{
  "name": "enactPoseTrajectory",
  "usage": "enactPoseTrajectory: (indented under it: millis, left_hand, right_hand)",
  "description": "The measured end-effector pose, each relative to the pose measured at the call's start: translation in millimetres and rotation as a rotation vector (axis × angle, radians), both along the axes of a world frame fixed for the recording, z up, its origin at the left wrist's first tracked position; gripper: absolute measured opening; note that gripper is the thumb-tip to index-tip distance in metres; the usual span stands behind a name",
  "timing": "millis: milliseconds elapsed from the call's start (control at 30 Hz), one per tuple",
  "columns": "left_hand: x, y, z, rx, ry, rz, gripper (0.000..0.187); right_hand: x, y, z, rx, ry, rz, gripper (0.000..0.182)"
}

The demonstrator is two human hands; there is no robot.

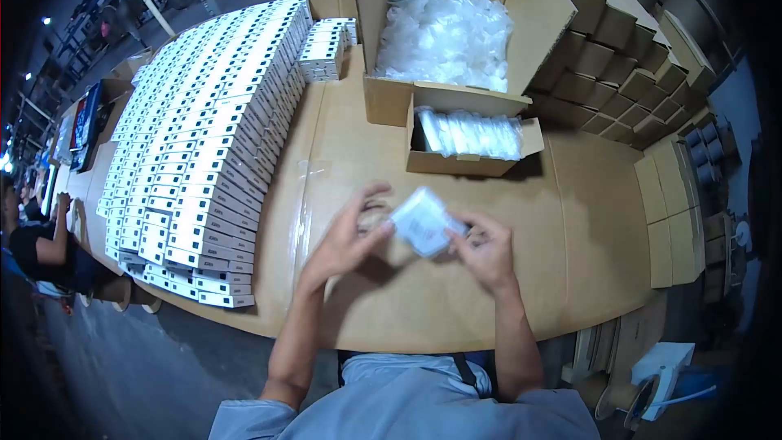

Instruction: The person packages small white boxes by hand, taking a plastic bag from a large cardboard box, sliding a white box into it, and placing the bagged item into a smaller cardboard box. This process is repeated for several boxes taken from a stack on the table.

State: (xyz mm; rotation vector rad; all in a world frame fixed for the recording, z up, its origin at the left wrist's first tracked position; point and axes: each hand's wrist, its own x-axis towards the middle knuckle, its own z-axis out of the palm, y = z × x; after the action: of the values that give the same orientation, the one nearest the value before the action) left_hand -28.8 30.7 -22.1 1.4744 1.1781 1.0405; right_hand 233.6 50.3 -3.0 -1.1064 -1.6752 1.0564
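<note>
A small flat whitish packet (pixel 424 222), blurred and with faint print on it, is held up over the cardboard-covered table. My right hand (pixel 486 251) pinches its right edge between thumb and fingers. At its left edge is my left hand (pixel 352 235), fingers curved and spread apart, with the thumb tip at or against the packet. Just beyond the hands, a small open carton (pixel 460 165) holds a row of clear plastic-wrapped pieces (pixel 471 134).
Stacked small white boxes (pixel 195 171) with dark squares fill the table's left side. Behind the small carton stands a large open carton (pixel 391 99) of clear plastic bags (pixel 444 33). Brown boxes (pixel 623 73) are piled at right. Another person (pixel 53 244) is at far left.
</note>
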Motion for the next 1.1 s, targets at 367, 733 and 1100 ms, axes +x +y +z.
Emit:
enactPoseTrajectory:
  millis: [367, 733, 1100]
  left_hand:
    - [-88, 163, -12, 0.417, 0.684, 0.462, 0.042]
    - [-117, 248, -36, 0.678, 0.679, 0.665, 0.045]
    - [-122, 264, -32, 0.719, 0.749, 0.672, 0.056]
  right_hand:
    - [-86, 101, -3, 0.527, 0.004, -0.574, 0.022]
    - [-107, 120, 2, 0.465, -0.565, -0.376, 0.023]
    - [-94, 109, -7, 0.419, -1.061, -0.101, 0.056]
